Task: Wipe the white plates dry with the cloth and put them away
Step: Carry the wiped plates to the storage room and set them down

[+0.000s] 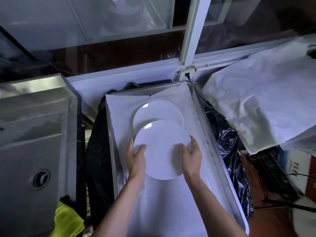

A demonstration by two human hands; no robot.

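Long metal tray, lined with white mesh mat. Directly on mat, toward far end: one white plate. Second white plate overlapping its near edge, contact with mat unclear.

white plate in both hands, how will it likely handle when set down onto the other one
The held plate looks rigid and glossy, so probably slippery; both the left hand and right hand grip its rim. It seems ceramic, so likely chips if dropped onto the lower plate. Flat, it should stack without tipping.
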